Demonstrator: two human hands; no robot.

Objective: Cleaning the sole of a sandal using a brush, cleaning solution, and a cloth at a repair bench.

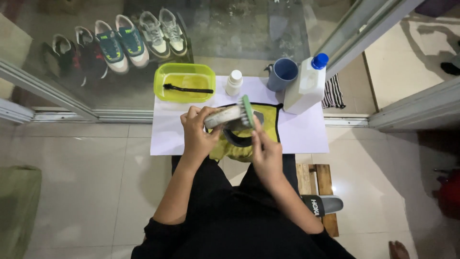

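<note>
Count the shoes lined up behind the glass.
6, in three pairs behind the glass door: a dark pair at far left, a blue and white pair in the middle, and a grey pair on the right. More may be hidden beyond the picture's edge.

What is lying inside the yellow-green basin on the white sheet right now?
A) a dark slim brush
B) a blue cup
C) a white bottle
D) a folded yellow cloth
A: a dark slim brush lies across the bottom of the yellow-green basin; the small white bottle and the blue cup stand outside it on the white sheet, and the yellow cloth lies under the hands.
</note>
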